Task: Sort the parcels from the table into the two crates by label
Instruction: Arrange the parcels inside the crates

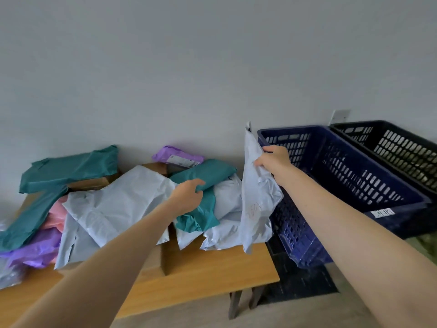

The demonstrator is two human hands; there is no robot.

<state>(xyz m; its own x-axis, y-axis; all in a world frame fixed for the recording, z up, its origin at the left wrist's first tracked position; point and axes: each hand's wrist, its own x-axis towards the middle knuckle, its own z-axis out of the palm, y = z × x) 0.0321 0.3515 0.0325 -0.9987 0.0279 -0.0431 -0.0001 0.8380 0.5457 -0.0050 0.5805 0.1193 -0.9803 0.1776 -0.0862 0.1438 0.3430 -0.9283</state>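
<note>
Currently, right hand [274,159] grips white parcel [257,209], long axis upright, just left of blue crate [354,178]; left hand [186,197] grasps teal parcel [209,171].

Both my arms are bare and stretched forward. My left arm comes from the lower left, crosses the front edge of the bench [212,268] and reaches toward its back right part. There the left grip [189,195] is palm down, with its fingers curled on a teal parcel [208,174]. My right arm is almost straight and held higher, near the right edge of the bench. The right grip [274,159] shows me the back of the hand, and its fingers and thumb pinch the side of a pale grey parcel [257,202], which hangs upright.
</note>
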